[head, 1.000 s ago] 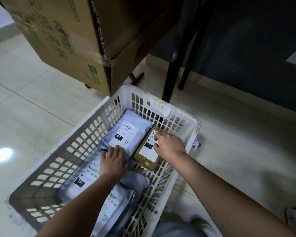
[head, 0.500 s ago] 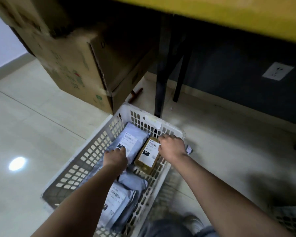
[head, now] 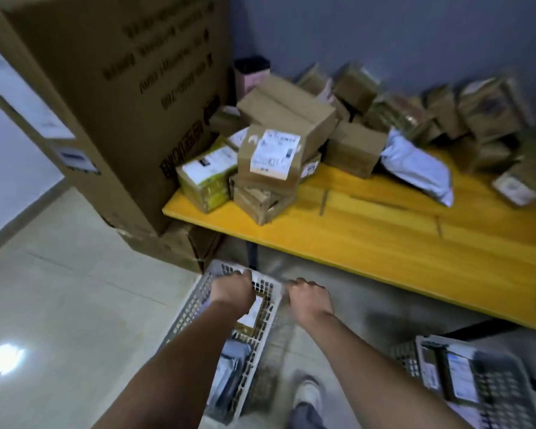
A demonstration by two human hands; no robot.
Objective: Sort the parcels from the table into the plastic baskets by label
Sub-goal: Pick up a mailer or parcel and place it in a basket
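White plastic basket (head: 198, 308) on the floor holds a labelled brown parcel (head: 252, 314). Left hand (head: 231, 291) hangs above it, right hand (head: 308, 300) beside its rim; both have curled fingers, apparently holding nothing. More parcels (head: 273, 150) crowd the yellow bench (head: 369, 239).

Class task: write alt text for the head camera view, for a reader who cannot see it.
Two hands, left hand and right hand, are low over a white plastic basket on the floor holding parcels. Behind, a yellow table carries a heap of cardboard boxes.
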